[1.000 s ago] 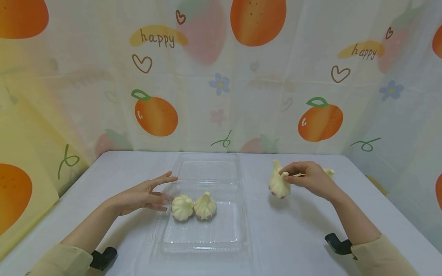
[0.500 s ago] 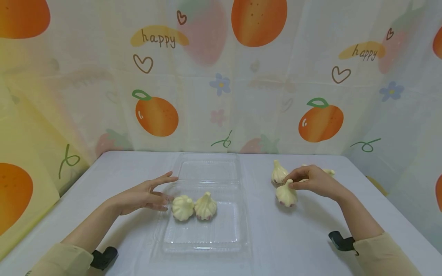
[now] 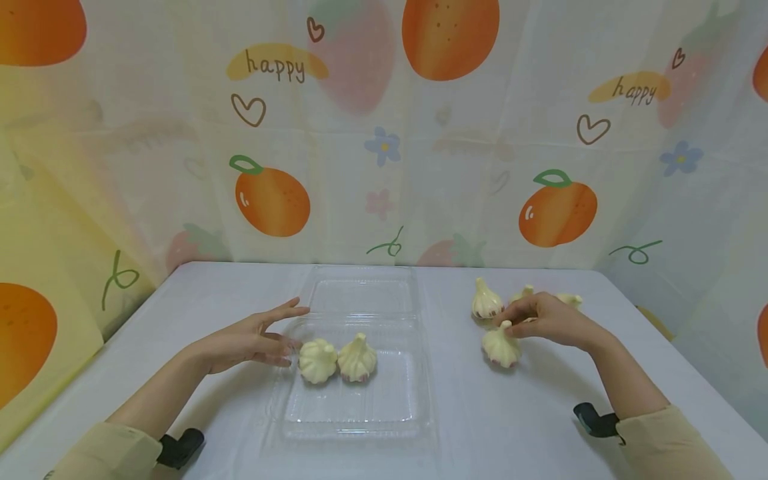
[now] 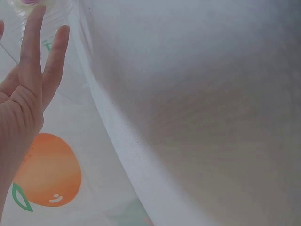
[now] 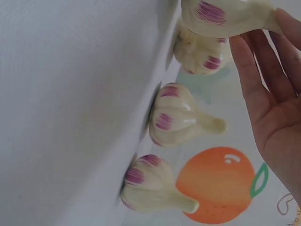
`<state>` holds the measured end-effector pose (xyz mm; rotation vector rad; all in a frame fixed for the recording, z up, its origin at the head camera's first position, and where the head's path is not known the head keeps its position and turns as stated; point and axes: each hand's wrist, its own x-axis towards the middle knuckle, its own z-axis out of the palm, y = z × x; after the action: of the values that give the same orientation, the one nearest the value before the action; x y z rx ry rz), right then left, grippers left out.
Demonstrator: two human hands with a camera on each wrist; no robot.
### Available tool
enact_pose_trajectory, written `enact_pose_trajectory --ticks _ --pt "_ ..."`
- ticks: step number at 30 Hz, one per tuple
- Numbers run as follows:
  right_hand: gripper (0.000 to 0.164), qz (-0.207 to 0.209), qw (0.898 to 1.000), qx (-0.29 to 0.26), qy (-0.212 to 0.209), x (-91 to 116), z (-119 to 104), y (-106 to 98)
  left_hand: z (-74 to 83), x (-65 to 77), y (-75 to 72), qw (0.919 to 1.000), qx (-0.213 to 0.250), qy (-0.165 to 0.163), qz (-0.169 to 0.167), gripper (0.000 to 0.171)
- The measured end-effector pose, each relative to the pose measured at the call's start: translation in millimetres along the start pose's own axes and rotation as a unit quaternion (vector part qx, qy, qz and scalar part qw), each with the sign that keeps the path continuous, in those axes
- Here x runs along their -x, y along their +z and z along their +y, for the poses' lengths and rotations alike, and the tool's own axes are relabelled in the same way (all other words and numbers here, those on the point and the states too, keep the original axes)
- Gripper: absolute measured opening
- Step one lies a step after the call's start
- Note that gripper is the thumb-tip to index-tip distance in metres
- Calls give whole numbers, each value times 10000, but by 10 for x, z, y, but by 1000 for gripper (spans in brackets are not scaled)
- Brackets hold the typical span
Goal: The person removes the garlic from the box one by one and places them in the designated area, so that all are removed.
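Observation:
My right hand (image 3: 555,323) pinches a pale garlic bulb (image 3: 501,345) by its stem, close over the table on the right. In the right wrist view, thumb and fingertips meet at that stem, and the bulb (image 5: 211,16) shows purple streaks. My left hand (image 3: 249,343) is spread with loose fingers at the left rim of a clear plastic clamshell box (image 3: 384,407). Two garlic bulbs sit side by side inside the box, a left one (image 3: 317,362) close to my fingertips and a right one (image 3: 357,359). The left wrist view shows this hand's fingers (image 4: 32,52) extended.
Behind the right hand stand more garlic bulbs: one (image 3: 486,300) at the left, another (image 3: 525,292) partly hidden, and a third (image 3: 570,300) farther right. The box's lid (image 3: 363,293) lies folded back toward the table's far edge. A fruit-print curtain (image 3: 444,153) hangs behind.
My right hand has brought the held bulb nearer to me, slightly right and lower toward the table, uncovering the bulb behind it. My left hand has stayed in place.

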<state>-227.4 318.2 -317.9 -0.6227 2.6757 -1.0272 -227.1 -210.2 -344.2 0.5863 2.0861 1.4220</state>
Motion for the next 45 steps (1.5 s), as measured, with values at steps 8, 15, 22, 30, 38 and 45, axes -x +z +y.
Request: enact_pose_trajectory --ticks 8,15,22,30,38,45 --pt "20 -79 9999 112 18 -7 53 19 -5 -8 -3 10000 18 -17 11 71" --pt "21 -145 9999 61 -41 2 49 14 -1 -3 1 10000 18 -26 23 71" --pt "22 -203 9997 50 -134 22 13 15 11 9 5 10000 13 -21 13 71" --pt "25 -329 9991 -206 -180 28 -4 15 14 5 7 10000 11 -57 20 73" --pt "26 -376 9990 -157 -198 25 -7 11 17 4 8 10000 -1 -57 18 74" --pt "31 -366 9992 -107 -113 15 -36 16 22 6 11 10000 30 -62 20 73"
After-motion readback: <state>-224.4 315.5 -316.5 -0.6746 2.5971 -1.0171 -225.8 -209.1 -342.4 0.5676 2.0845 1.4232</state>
